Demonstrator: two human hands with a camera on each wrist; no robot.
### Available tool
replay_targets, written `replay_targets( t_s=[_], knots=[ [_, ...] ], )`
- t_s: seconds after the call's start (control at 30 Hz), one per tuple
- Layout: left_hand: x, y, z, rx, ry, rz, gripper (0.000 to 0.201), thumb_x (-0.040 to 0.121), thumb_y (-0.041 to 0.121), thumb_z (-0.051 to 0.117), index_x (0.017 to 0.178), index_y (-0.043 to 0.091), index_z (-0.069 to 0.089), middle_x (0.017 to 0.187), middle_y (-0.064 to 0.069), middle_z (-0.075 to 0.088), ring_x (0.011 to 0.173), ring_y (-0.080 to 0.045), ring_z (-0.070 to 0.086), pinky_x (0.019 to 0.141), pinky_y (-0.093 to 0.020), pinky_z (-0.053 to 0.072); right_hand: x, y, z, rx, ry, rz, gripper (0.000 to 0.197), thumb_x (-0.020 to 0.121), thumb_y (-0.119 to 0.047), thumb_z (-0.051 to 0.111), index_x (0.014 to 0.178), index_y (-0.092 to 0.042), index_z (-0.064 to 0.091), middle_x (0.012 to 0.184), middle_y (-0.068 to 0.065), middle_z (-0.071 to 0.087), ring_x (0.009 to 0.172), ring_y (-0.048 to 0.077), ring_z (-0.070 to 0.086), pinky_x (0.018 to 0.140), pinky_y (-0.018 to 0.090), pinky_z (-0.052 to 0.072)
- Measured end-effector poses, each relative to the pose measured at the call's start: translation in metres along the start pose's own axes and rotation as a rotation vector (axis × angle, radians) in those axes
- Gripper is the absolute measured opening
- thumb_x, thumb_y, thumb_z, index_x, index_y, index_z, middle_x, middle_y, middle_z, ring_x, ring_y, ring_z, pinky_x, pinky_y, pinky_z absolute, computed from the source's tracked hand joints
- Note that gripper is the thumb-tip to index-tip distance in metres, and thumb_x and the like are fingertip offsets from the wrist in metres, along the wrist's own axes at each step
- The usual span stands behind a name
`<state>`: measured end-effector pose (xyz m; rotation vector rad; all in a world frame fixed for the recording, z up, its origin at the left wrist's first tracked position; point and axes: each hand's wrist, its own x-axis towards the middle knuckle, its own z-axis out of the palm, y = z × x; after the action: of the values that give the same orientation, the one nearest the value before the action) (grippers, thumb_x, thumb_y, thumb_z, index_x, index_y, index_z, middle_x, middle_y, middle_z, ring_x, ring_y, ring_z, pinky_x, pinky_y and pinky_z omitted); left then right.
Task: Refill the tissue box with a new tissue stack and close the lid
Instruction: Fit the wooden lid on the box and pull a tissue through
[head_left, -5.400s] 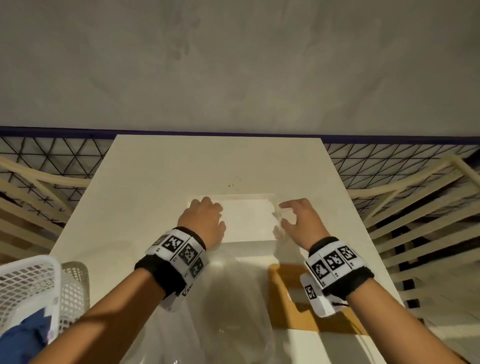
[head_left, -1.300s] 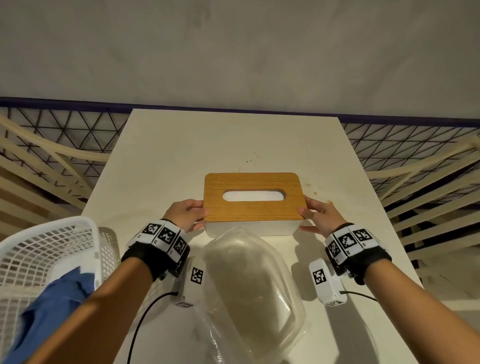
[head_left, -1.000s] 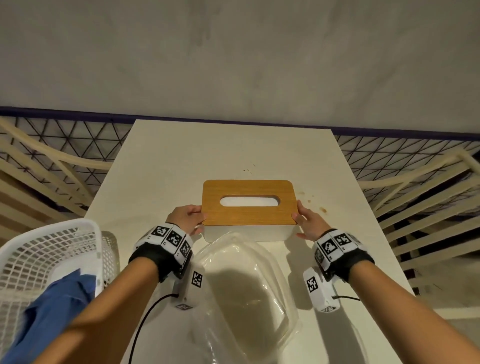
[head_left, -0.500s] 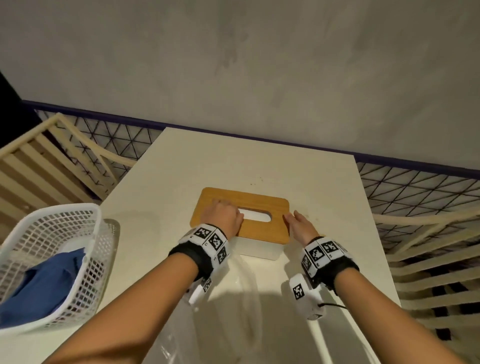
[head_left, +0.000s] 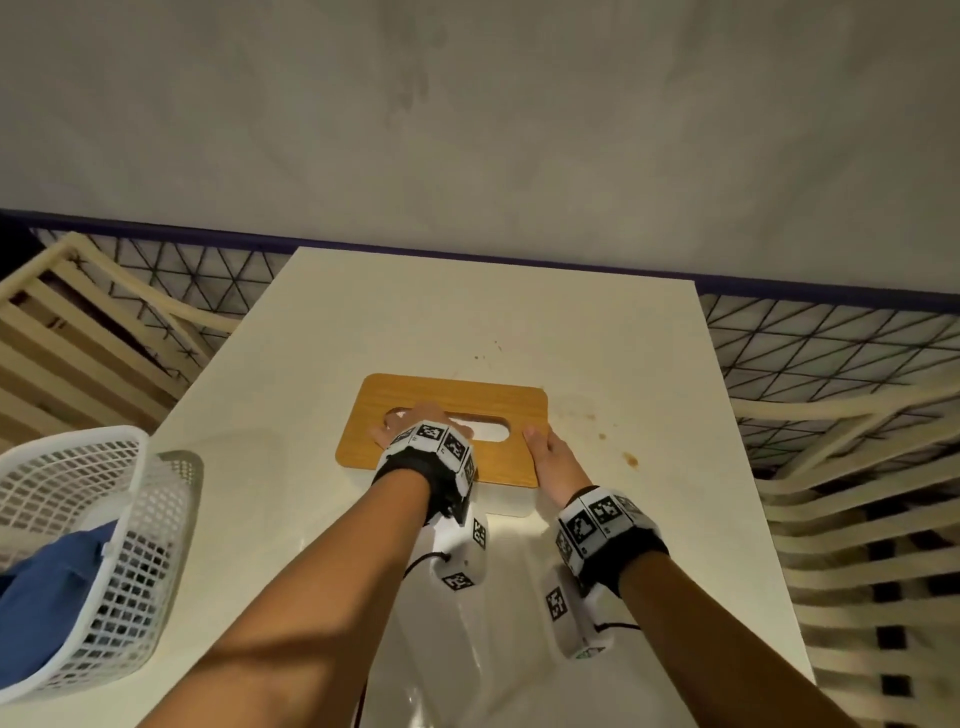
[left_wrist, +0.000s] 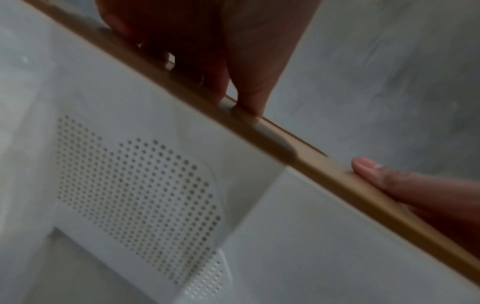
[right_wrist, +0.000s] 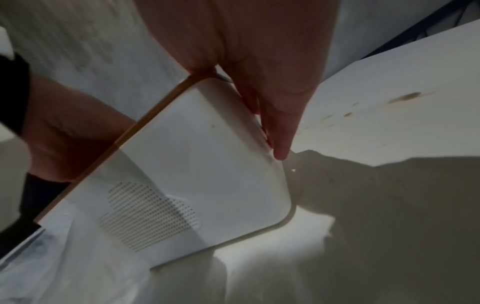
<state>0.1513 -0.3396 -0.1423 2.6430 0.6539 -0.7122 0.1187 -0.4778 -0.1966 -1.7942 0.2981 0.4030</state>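
Note:
The white tissue box (head_left: 506, 501) stands mid-table with its wooden lid (head_left: 498, 405) on top. White shows through the lid's slot (head_left: 491, 431). My left hand (head_left: 415, 423) lies on the lid over the slot's left part. Its fingertips (left_wrist: 246, 98) press down on the lid edge (left_wrist: 324, 164) above the perforated box wall (left_wrist: 130, 185). My right hand (head_left: 550, 460) rests at the box's right end. The right fingers (right_wrist: 280, 123) lie straight against the end wall (right_wrist: 207, 154), and the thumb sits on the lid's corner.
A white mesh basket (head_left: 78, 519) holding blue cloth (head_left: 47, 597) stands at the table's left edge. A crumpled clear plastic wrapper (head_left: 467, 675) lies between my forearms. Brown stains (head_left: 631, 458) mark the table (head_left: 467, 322). Slatted frames and netting flank both sides.
The box stood open five seconds ago and now carries its lid. My left hand has moved from the box's left end onto the lid. The right hand stays at the right end.

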Motion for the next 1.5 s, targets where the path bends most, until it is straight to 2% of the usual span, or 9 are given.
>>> replay_targets(
  t_s=[0.13,0.3,0.4,0.57,0.8,0.93,1.03,1.17,1.5],
  knots=[
    [-0.003,0.005,0.001,-0.03,-0.055,-0.004,0.045,0.075,0.045,0.068,0.055,0.014,0.041,0.082,-0.008,0.047,0.111,-0.028,0.048,0.108,-0.048,0.029,0.001,0.003,0.001,-0.008,-0.004,-0.044,0.052,0.093,-0.046,0.031,0.134,-0.015,0.038,0.12,0.012,0.06,0.107,0.029,0.059,0.101,0.046,0.043],
    [0.002,0.009,0.01,-0.056,0.03,0.083,0.048,0.082,0.028,0.062,0.053,0.016,0.025,0.058,-0.004,0.025,0.11,-0.037,0.056,0.103,-0.047,0.037,0.004,0.004,0.001,-0.064,-0.001,-0.014,0.059,0.093,-0.048,0.029,0.141,-0.013,0.027,0.132,0.012,0.053,0.119,0.027,0.051,0.106,0.042,0.037],
    [-0.009,0.012,0.007,0.001,0.009,0.05,0.041,0.084,0.032,0.057,0.053,0.013,0.037,0.058,-0.004,0.036,0.081,-0.028,0.045,0.093,-0.038,0.027,0.002,0.002,-0.001,-0.078,-0.002,-0.012,0.058,0.096,-0.044,0.028,0.143,-0.012,0.022,0.139,0.008,0.046,0.125,0.025,0.045,0.107,0.035,0.031],
    [-0.008,0.01,0.005,0.031,0.011,0.047,0.037,0.083,0.034,0.057,0.056,0.014,0.043,0.061,-0.004,0.041,0.089,-0.028,0.042,0.105,-0.043,0.026,0.002,0.003,-0.004,-0.084,-0.003,-0.025,0.059,0.097,-0.041,0.027,0.145,-0.01,0.013,0.147,0.01,0.034,0.135,0.025,0.033,0.11,0.032,0.024],
    [-0.006,0.004,0.006,0.003,0.039,0.079,0.035,0.08,0.042,0.053,0.057,0.016,0.044,0.058,-0.001,0.049,0.074,-0.024,0.046,0.08,-0.037,0.021,0.005,0.007,-0.004,-0.101,-0.027,-0.059,0.08,0.087,-0.064,0.025,0.145,-0.01,0.016,0.142,0.011,0.039,0.13,0.027,0.039,0.111,0.036,0.026],
    [-0.005,-0.002,0.005,-0.023,0.028,0.096,0.036,0.077,0.048,0.054,0.062,0.017,0.047,0.062,-0.001,0.052,0.084,-0.027,0.05,0.086,-0.037,0.025,0.015,0.018,0.0,-0.088,-0.016,-0.1,0.101,0.069,-0.083,0.021,0.143,-0.015,0.021,0.133,0.014,0.051,0.118,0.028,0.051,0.107,0.045,0.035],
    [-0.008,-0.003,0.005,-0.029,0.058,0.112,0.034,0.078,0.048,0.056,0.075,0.014,0.061,0.067,0.001,0.053,0.087,-0.026,0.047,0.096,-0.038,0.027,0.02,0.023,-0.002,-0.114,-0.019,-0.096,0.075,0.086,-0.062,0.028,0.142,-0.013,0.023,0.121,0.021,0.058,0.107,0.032,0.058,0.101,0.047,0.041],
    [-0.012,-0.008,0.007,-0.061,0.168,0.171,0.029,0.083,0.04,0.055,0.096,0.019,0.071,0.109,-0.004,0.062,0.122,-0.025,0.041,0.1,-0.037,0.026,0.016,0.016,-0.008,-0.131,-0.029,-0.095,0.065,0.092,-0.051,0.032,0.143,-0.011,0.024,0.122,0.018,0.059,0.109,0.03,0.057,0.101,0.045,0.041],
    [-0.006,-0.02,-0.001,-0.069,0.215,0.312,0.027,0.089,0.027,0.046,0.086,0.017,0.071,0.093,0.0,0.061,0.11,-0.022,0.047,0.092,-0.033,0.025,0.015,0.01,-0.011,-0.19,-0.066,-0.059,0.064,0.092,-0.049,0.035,0.143,-0.012,0.024,0.139,0.012,0.047,0.123,0.026,0.049,0.106,0.042,0.038]
  ],
)
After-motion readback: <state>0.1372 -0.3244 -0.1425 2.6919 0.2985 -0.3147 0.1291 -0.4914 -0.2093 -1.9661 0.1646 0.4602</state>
